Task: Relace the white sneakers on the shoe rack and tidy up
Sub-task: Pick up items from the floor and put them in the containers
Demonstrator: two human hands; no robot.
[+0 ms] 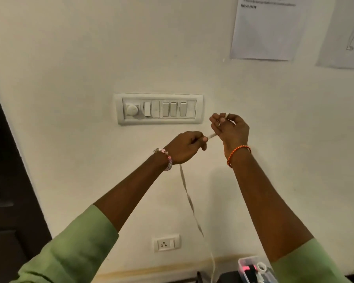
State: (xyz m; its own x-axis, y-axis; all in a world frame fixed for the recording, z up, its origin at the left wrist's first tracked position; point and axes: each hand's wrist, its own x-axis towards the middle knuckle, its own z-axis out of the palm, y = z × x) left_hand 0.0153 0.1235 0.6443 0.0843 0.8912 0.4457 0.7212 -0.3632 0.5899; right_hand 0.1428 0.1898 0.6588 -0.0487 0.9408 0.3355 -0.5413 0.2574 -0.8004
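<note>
Just below and right of the switch panel (pixel 159 108), the left hand (pixel 185 147) and right hand (pixel 230 129) each pinched the white shoelace (pixel 187 193), probably straightening it; its tail hung below. No sneakers showed.

A white flat shoelace (pixel 187 198) is held up in front of a pale wall, stretched between two raised hands. Its upper end is wound around the fingers of the right hand (pixel 232 130), where a loop of it shows at the fingertips. From there a short, taut length runs down and to the left into the left hand (pixel 185 146), which pinches it between thumb and fingers. Below the left hand the rest of the shoelace hangs free, twisting slightly as it drops in a long thin line toward the bottom edge of the view, where its lower end cannot be made out.
</note>
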